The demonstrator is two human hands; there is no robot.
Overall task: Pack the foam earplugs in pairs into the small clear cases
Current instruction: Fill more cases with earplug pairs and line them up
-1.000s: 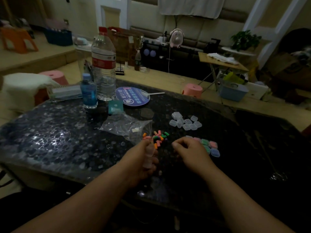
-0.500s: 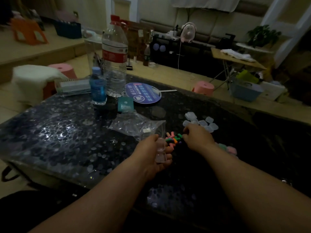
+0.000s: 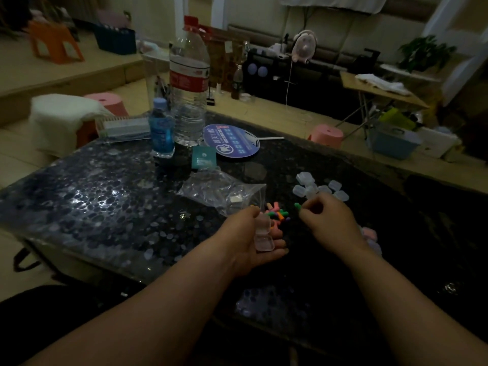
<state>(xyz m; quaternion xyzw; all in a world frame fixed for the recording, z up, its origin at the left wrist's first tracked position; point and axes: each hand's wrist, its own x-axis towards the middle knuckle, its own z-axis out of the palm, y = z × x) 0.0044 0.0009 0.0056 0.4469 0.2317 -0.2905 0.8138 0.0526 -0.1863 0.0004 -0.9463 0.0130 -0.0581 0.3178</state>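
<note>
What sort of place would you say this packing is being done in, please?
Probably a home living room rather than a workshop: what looks like a padded sofa along the far wall, a potted plant, a pink stool on the floor, and a low glossy table.

tabletop (image 3: 87,207): dark, glossy, pebble-patterned
open case (image 3: 262,232): clear smooth plastic
earplugs (image 3: 277,213): matt coloured foam
bag (image 3: 221,191): crinkled clear plastic
large bottle (image 3: 188,83): clear plastic, red label
</note>
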